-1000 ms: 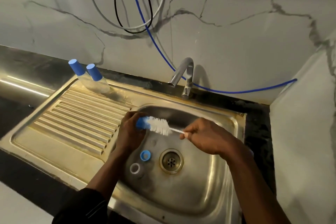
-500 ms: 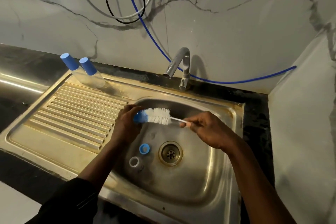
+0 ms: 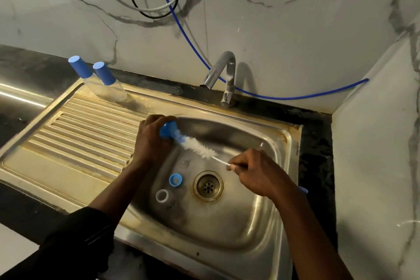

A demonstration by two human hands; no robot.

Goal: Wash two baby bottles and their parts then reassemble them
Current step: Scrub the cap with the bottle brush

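Over the sink, to catch drips, the left hand grips a blue part, maybe a cap, while the right hand pinches the brush to scrub it; two bottles wait on the draining side.

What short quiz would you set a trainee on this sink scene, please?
1. True or false: the left hand holds the bottle brush by its handle.
2. How many loose rings lie in the sink beside the drain? A one, B two, C four.
3. Fill in: the two blue-capped bottles stand on the ____.

Key:
1. False. The right hand holds the brush, and the left hand grips a blue part.
2. B. There is a blue ring and a clear ring.
3. Drainboard.
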